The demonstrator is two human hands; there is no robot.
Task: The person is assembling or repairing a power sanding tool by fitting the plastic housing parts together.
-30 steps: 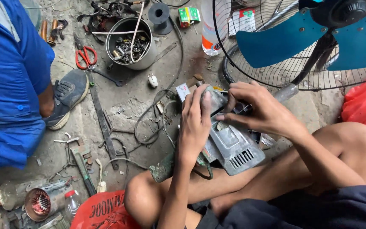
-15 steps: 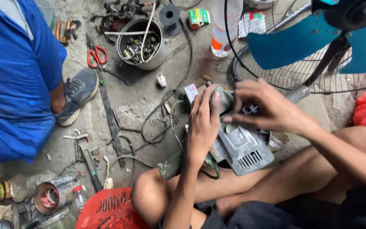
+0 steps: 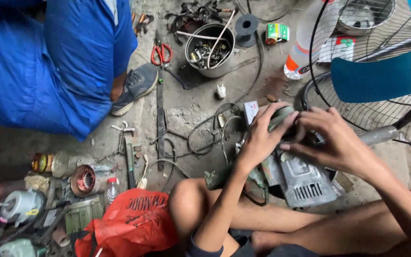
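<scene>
Gripping a round greenish motor part point(image 3: 281, 121) from both sides, the left hand point(image 3: 262, 138) wraps its fingers over the top while the right hand point(image 3: 334, 143) closes on it from the far side, likely to steady it. The part sits on a grey vented power-tool housing point(image 3: 305, 183), which rests on the concrete floor point(image 3: 186, 114) between the person's knees. A metal pot of screws point(image 3: 210, 50), red-handled pliers point(image 3: 161, 53) and a fan guard point(image 3: 357, 104) lie nearby.
</scene>
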